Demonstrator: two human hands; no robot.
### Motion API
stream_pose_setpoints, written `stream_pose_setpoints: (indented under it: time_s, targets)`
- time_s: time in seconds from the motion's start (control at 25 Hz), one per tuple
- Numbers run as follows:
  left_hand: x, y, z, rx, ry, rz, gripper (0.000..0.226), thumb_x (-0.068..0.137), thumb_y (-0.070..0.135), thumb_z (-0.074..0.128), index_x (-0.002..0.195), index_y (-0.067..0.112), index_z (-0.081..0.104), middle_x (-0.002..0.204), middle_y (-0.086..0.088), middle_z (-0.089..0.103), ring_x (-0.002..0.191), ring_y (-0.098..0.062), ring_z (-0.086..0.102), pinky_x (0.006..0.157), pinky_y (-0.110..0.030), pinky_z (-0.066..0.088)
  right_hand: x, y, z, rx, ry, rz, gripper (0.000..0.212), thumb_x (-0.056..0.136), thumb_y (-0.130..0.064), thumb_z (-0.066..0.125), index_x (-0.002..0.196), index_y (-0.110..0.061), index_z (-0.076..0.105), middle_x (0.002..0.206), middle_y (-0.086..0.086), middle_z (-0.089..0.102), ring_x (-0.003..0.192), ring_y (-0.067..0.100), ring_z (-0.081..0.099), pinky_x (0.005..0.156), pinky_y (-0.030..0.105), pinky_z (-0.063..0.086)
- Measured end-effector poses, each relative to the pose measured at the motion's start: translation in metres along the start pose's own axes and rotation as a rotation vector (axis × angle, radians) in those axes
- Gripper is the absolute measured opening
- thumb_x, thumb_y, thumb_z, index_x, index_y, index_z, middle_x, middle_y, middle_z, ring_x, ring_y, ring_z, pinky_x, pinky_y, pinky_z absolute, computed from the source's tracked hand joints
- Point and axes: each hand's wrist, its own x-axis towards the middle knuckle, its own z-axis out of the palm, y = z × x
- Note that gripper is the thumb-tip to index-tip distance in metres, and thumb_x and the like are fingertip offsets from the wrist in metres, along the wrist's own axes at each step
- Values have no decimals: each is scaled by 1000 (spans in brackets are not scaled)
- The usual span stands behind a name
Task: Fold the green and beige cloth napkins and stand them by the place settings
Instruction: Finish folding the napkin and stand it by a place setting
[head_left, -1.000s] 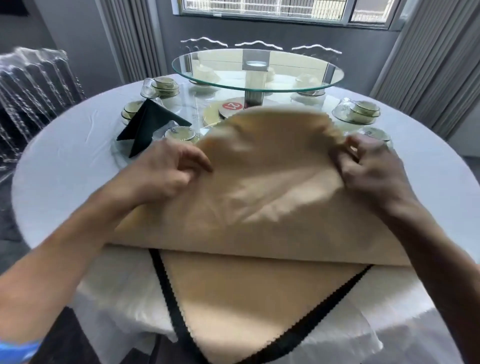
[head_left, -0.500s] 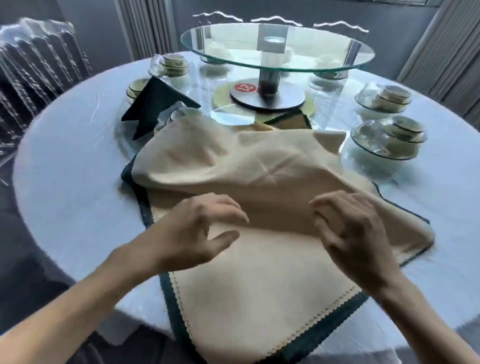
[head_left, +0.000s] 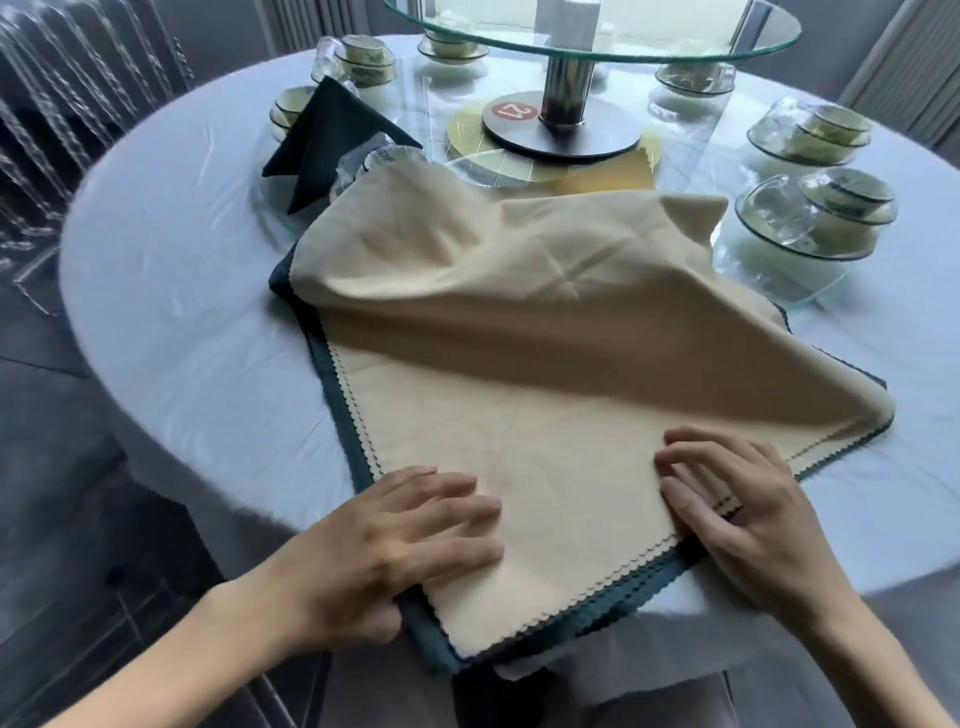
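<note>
Both hands, left hand (head_left: 410, 540) and right hand (head_left: 737, 514), have let go of the flipped-back top sheet and now press flat on the beige napkin's (head_left: 519, 441) near corner, ready to fold.

Napkin stack at the near edge of the bench, place settings ringed behind it

The napkin stack (head_left: 519, 441) lies on the bench (head_left: 171, 291) at its near edge, one corner hanging over toward the person; its top napkin (head_left: 519, 291) is thrown back over the far half. The left hand (head_left: 395, 545) rests flat on the stack's near left side, the right hand (head_left: 737, 519) on its near right edge. Behind, at the bench's middle, the turntable (head_left: 597, 31) stands on its post — a number tag (head_left: 514, 110) lies on the base to the left. A folded napkin (head_left: 332, 140) stands far left, behind the stack, among bowls (head_left: 363, 54). Stacked bowls (head_left: 821, 218) sit right of the stack, more (head_left: 815, 132) behind them. A chair (head_left: 67, 119) stands left of the bench.
</note>
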Motion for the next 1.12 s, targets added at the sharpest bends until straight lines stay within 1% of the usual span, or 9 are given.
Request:
stream_pose_setpoints:
  time_s: [0.2,0.28,0.4,0.52,0.6,0.72,0.84,1.0,1.12]
  targets:
    - [21,-1,-18,-524,259,-299,18,87,29,65,101,22,73,99,15,73,97,-3,67,76,-32,52,3,2,-4,64,-4,-7,29,86,-53,54,100,-33,70,115,-22,64,110,4,55,94,35,41]
    - [33,-3,-25,-729,326,-414,26,94,33,61,88,9,70,75,5,65,73,-7,59,61,-34,43,0,2,-20,178,-110,-25,41,85,-63,52,111,-36,68,119,-25,63,116,4,54,97,28,40]
    - [46,-5,-41,-843,411,-472,31,95,32,59,87,3,69,75,-17,59,72,-17,54,64,-33,41,-1,13,-39,63,-193,-94,42,82,-50,63,122,-37,62,122,-23,61,120,5,53,99,23,39]
    - [57,4,-64,-819,384,-370,19,96,26,58,85,21,72,71,3,57,70,-10,52,65,-26,40,16,31,-44,-181,5,-124,29,78,-13,60,104,-17,73,103,-5,72,101,25,67,86,29,45]
    - [59,18,-77,-772,357,-282,23,100,24,57,83,33,70,68,16,56,64,-7,52,61,-22,40,27,30,-58,-189,142,-81,27,82,-16,53,96,-10,75,92,4,74,92,26,69,81,27,48]
    - [59,41,-90,-709,249,-208,20,100,32,57,98,22,73,78,1,69,70,-24,64,59,-36,48,25,32,-95,-253,290,-160,38,81,-20,45,98,-6,75,96,7,73,98,27,67,88,41,51]
    - [61,52,-81,-714,113,-174,10,95,13,64,97,20,71,80,8,70,71,-13,65,58,-34,48,8,49,-108,-352,192,-204,32,80,-14,48,97,-16,75,99,1,73,98,27,68,86,48,51]
    - [73,41,-41,-872,43,-446,30,95,22,64,72,4,55,59,4,41,56,-10,38,53,-35,29,-14,71,-89,-271,-52,-57,48,71,14,71,88,-31,72,102,-10,72,92,15,69,88,15,45]
    - [74,37,-31,-1012,-44,-466,21,92,20,70,78,4,69,62,-5,57,61,-11,49,57,-30,36,-19,54,-82,-186,-80,-26,41,72,8,66,91,-28,75,103,-17,71,97,9,66,89,9,41]
